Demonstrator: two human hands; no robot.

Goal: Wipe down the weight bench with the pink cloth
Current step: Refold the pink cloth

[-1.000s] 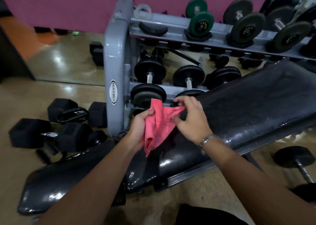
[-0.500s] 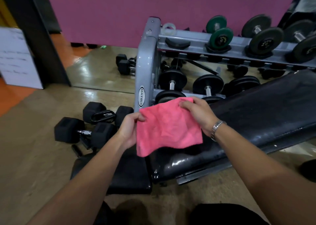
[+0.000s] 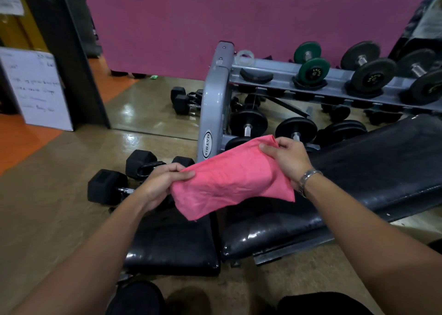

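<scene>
The pink cloth (image 3: 229,178) is spread out flat in the air between both hands, just above the black weight bench (image 3: 373,171). My left hand (image 3: 160,183) pinches the cloth's near left corner. My right hand (image 3: 287,159), with a metal watch on the wrist, grips the far right corner. The bench has a shiny black seat pad (image 3: 172,245) below the cloth and a long backrest that slopes up to the right. The cloth hides part of the gap between the two pads.
A grey dumbbell rack (image 3: 212,113) with several round dumbbells stands right behind the bench. Black hex dumbbells (image 3: 107,185) lie on the floor to the left. A mirror, a pink wall and a white notice board (image 3: 35,87) lie beyond.
The cloth went from bunched up to spread wide between my hands. My hands have moved apart, and my view has shifted left and back from the bench.
</scene>
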